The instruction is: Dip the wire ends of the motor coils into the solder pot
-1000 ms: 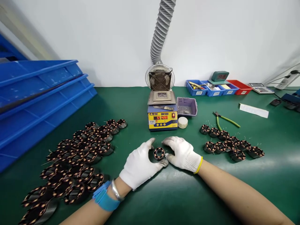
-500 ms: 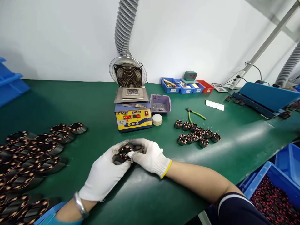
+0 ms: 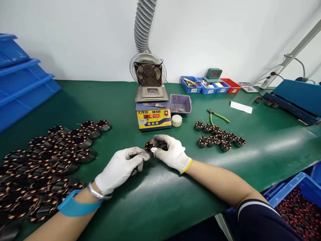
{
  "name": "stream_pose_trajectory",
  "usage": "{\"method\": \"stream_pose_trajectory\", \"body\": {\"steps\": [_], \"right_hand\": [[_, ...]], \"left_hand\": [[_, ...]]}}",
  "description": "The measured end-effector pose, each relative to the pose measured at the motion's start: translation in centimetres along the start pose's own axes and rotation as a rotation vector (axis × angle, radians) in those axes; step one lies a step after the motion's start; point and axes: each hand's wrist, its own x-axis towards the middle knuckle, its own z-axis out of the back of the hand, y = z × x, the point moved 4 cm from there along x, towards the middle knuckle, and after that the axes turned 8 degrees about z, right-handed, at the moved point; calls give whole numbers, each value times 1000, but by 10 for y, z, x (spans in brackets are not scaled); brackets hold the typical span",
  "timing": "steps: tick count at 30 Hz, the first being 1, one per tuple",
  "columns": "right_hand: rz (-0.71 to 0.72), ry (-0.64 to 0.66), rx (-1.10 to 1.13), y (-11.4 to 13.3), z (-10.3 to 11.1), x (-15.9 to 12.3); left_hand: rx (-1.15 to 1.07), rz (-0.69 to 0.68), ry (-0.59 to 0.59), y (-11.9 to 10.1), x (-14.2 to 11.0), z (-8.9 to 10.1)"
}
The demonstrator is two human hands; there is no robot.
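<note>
My right hand (image 3: 173, 152), in a white knit glove with a yellow cuff, grips a copper-wound motor stator (image 3: 151, 145) between thumb and fingers. The stator is tilted, its wound end turned toward the left. Just left of it is my gloved left hand (image 3: 129, 162), thumb and fingers pinched together. Whatever the pinch holds, if anything, is too small to make out. Behind both hands stands a yellow-and-blue solder pot (image 3: 153, 115) with lit red digits, a flat metal blade (image 3: 154, 105) lying on its top.
Many larger stators (image 3: 82, 154) crowd the left of the green table (image 3: 120, 214). Small stators (image 3: 218, 135) sit at right by green-handled cutters (image 3: 218, 116). A purple tray (image 3: 190, 103) and round white tin (image 3: 177, 120) adjoin the pot. Blue bins (image 3: 25, 87) rise at left.
My left hand has come off the stator and moved a little to the left, its fingers now pinched. My right hand keeps the stator. The view has shifted left.
</note>
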Motion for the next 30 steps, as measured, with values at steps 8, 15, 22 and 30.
{"method": "stream_pose_trajectory", "body": {"steps": [8, 15, 22, 30], "right_hand": [[-1, -74, 201, -5, 1, 6], [86, -39, 50, 3, 0, 0], [23, -79, 180, -5, -2, 3], [-34, -53, 175, -2, -3, 2]], "left_hand": [[-609, -136, -295, 7, 1, 21], [-159, -129, -204, 10, 8, -8], [-245, -205, -474, -2, -7, 8], [-112, -179, -217, 3, 5, -9]]}}
